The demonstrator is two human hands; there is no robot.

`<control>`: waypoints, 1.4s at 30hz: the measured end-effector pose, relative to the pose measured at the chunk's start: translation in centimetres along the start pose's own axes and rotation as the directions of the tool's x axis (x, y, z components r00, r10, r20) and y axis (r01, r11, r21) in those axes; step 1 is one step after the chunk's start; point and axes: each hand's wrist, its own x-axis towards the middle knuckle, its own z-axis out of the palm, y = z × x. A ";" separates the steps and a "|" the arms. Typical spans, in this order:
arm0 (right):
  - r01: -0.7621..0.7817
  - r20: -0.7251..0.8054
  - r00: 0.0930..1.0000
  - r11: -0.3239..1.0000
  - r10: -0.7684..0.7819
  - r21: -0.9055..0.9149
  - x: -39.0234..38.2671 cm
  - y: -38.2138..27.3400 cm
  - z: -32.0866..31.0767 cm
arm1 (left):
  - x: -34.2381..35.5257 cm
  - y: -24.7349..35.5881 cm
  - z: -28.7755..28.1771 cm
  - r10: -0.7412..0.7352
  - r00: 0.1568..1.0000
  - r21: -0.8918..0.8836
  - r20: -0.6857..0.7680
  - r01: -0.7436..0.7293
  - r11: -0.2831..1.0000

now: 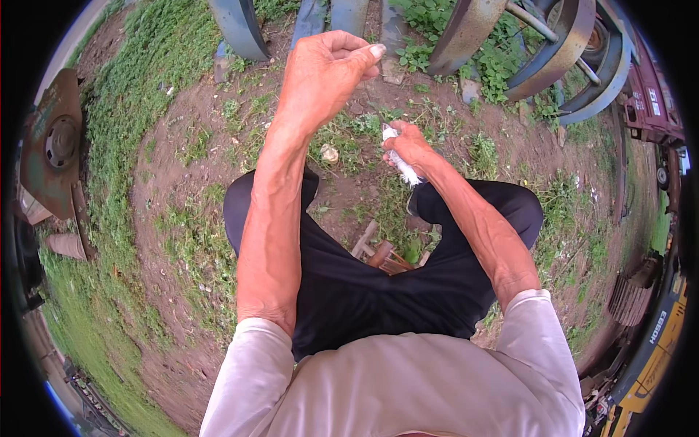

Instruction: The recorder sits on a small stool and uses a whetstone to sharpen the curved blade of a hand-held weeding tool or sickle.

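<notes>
Pale shirt (422, 379) nearest | right hand (413, 146) gripping white-wrapped handle (405, 168), wrap probably for purchase | left hand (320, 76) aloft, fingers curled closed, nothing visible inside

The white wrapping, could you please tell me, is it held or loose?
Held: the right hand grips the white wrapping, its frayed end sticking out.

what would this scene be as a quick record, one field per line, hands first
left hand: raised, fingers curled, no held thing visible
right hand: closed around a white-wrapped object
ground: brown, with low green plants
top right: curved metal pieces, rusty and bluish
right edge: yellow machine, partly visible
</notes>
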 end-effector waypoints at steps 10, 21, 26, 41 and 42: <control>0.243 0.109 0.955 0.512 -0.277 -0.824 3.8 12.1 6.2 | -2.2 -0.5 -5.1 -0.032 0.971 -0.049 -0.237 0.021 0.999; 0.301 0.399 0.905 0.437 0.149 -0.848 -5.5 7.9 1.6 | -2.5 -1.2 -6.4 -0.001 0.972 0.002 -0.236 0.002 1.000; 0.298 0.457 0.825 0.432 0.332 -0.851 -8.0 2.7 1.1 | -3.4 -1.4 -7.3 0.005 0.969 -0.015 -0.247 -0.009 1.000; 0.368 0.207 0.919 0.540 -0.335 -0.757 8.9 7.0 14.5 | -4.9 -1.3 -10.8 -0.046 0.883 -0.146 -0.468 -0.025 0.989; 0.426 0.269 0.894 0.490 -0.359 -0.761 8.7 7.7 14.4 | -4.9 -1.2 -10.9 -0.033 0.884 -0.127 -0.466 -0.030 0.991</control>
